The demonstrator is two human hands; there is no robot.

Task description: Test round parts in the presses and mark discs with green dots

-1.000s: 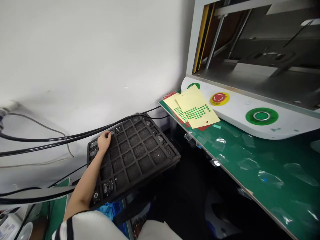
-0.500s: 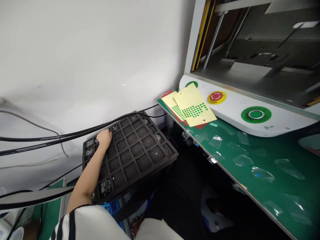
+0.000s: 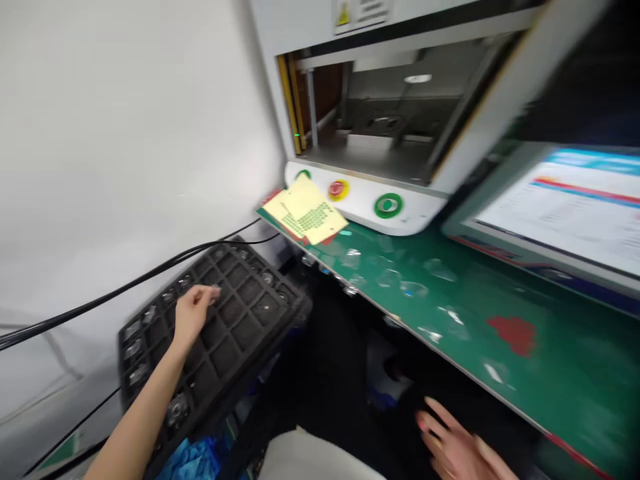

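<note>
My left hand (image 3: 194, 308) hovers over a black foam tray (image 3: 227, 313) divided into square compartments. Its fingers are pinched together at the tips, with a small greyish thing there that is too blurred to name. Small dark parts with round centres sit in several compartments along the tray's left and back sides; one such part (image 3: 176, 408) lies near the front left. At the lower right, my right hand (image 3: 453, 448) is in front of the green bench's edge, its fingers stretched out and slightly blurred. I see nothing held in it.
A green bench top (image 3: 565, 373) carries clear plastic film pieces (image 3: 440, 269) and yellow cards (image 3: 305, 210). Behind stands a white machine (image 3: 360, 203) with a red stop button (image 3: 338, 190). A monitor (image 3: 575, 207) is to the right. Black cables (image 3: 150, 275) cross behind the tray.
The view has swung right, bringing the monitor in. My left hand has lifted off the tray's back left part, fingertips pinched. My right hand has come into view at the lower right.
</note>
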